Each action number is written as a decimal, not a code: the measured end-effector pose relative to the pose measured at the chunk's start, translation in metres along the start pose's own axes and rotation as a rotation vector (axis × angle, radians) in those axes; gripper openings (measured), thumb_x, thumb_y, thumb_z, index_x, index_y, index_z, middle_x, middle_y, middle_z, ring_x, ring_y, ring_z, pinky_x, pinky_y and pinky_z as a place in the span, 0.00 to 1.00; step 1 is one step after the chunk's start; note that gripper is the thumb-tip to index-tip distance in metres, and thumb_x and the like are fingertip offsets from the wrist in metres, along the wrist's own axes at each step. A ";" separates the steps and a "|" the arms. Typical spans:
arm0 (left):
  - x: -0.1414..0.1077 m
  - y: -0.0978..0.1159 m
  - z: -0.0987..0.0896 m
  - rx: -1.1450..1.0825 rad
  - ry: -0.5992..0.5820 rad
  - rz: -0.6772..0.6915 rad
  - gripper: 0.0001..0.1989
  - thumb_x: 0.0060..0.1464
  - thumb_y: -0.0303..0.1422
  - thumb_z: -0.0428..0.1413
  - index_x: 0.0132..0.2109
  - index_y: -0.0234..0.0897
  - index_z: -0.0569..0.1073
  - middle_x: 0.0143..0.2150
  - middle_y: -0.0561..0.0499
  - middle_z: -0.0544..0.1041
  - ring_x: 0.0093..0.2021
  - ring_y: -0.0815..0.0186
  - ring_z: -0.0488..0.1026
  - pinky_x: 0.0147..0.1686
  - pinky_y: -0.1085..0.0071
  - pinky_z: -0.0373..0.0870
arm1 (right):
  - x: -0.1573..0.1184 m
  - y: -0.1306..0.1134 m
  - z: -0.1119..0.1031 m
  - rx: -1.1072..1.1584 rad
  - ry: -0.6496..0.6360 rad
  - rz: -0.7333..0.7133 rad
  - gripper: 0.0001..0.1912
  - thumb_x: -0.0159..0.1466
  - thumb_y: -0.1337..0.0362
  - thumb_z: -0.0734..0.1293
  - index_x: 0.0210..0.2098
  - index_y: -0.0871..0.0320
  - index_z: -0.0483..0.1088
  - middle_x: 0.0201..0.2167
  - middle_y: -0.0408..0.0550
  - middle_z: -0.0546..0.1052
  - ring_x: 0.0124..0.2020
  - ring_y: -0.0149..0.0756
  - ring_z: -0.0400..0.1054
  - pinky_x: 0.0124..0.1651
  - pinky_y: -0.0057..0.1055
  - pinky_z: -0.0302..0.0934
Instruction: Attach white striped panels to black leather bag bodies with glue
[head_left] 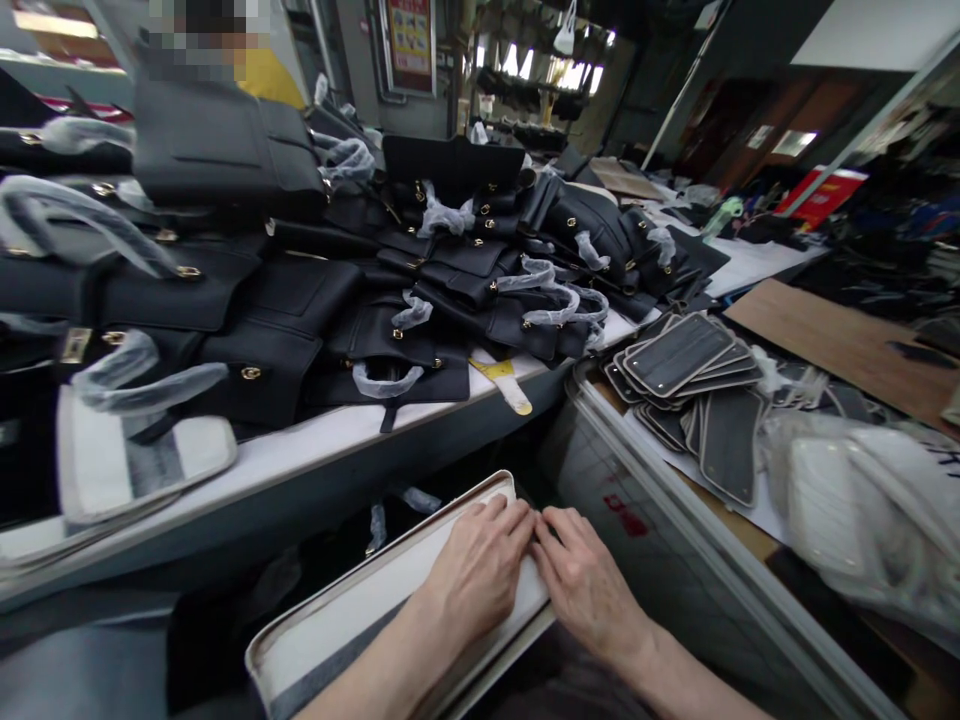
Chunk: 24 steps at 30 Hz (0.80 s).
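A long white bag panel (442, 520) with a raised, brown-edged rim and a dark grey stripe lies slantwise below me. My left hand (484, 550) rests across its far end, with the fingers bent and pressed together at the rim. Close beside it, my right hand (585, 575) pinches the same end at the corner. Fingertips of both hands almost meet there, and whatever small part lies between them is hidden. The panel's near end is partly covered by my left forearm.
Black handbags (292, 290) with plastic-wrapped handles are heaped on the long table (292, 450) ahead. At right, a glass-topped counter (675, 530) carries stacked dark bag pieces (679, 355), a brown board (840, 340) and a clear plastic bag (847, 500). A person (274, 75) is behind the heap.
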<state>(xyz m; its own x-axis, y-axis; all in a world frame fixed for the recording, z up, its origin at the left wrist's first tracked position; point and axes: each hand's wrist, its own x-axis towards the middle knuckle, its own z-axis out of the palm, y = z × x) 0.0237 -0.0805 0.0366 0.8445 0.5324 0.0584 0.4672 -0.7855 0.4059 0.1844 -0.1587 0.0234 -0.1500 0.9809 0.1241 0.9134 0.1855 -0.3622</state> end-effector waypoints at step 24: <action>-0.072 -0.010 -0.036 -0.010 0.055 -0.358 0.13 0.61 0.23 0.47 0.48 0.35 0.72 0.49 0.46 0.72 0.47 0.57 0.69 0.47 0.59 0.71 | 0.099 0.066 -0.002 0.843 -0.800 0.517 0.23 0.46 0.61 0.77 0.29 0.57 0.59 0.19 0.34 0.65 0.18 0.25 0.58 0.20 0.23 0.53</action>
<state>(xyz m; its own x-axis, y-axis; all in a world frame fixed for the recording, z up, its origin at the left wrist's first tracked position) -0.0511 -0.1001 0.0611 0.6121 0.7897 -0.0406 0.7281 -0.5427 0.4187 0.2304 -0.0492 0.0135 -0.3035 0.6571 -0.6900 0.4550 -0.5363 -0.7109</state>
